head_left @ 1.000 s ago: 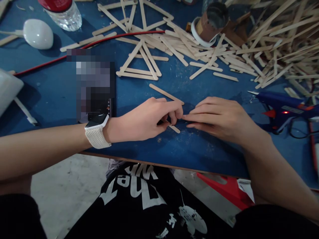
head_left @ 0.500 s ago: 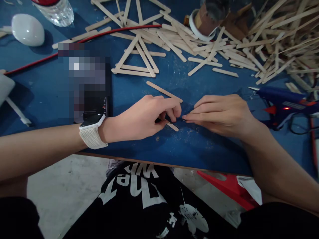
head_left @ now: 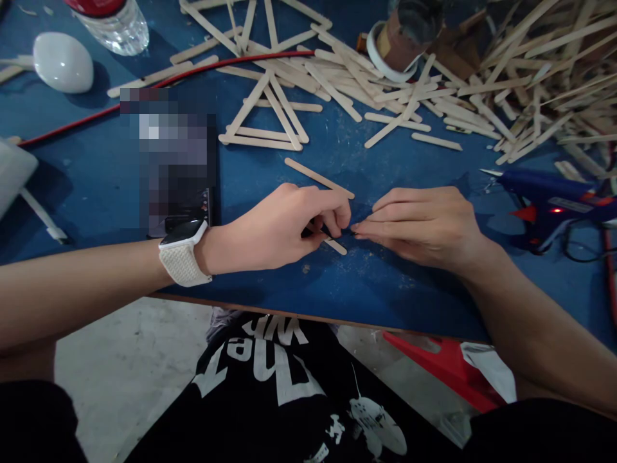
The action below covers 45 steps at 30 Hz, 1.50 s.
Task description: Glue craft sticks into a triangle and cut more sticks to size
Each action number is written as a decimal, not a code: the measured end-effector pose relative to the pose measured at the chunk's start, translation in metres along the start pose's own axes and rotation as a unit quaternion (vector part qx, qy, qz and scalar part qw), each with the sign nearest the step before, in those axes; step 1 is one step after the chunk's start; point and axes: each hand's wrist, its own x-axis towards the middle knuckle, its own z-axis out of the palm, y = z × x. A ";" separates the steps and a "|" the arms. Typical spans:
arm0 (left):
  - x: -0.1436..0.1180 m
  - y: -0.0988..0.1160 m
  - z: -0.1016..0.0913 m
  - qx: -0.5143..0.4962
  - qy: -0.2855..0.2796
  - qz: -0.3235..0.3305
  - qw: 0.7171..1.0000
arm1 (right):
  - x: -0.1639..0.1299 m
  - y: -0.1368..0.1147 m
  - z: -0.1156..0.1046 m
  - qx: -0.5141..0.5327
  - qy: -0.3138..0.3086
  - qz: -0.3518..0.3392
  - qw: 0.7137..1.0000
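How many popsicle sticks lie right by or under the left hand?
2 visible. One popsicle stick lies just beyond the left hand, away from the person; a second stick pokes out from under that hand, partly covered. More could be hidden beneath it.

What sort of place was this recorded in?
Probably a craft workspace, perhaps a workshop or a home; I can't tell which. The blue table bears a heap of wooden sticks, a triangle of sticks and a glue gun with its red light lit.
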 end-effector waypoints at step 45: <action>0.000 -0.001 -0.002 -0.011 -0.025 -0.002 1.000 | 0.008 0.002 -0.026 -0.034 -0.088 -0.012 0.995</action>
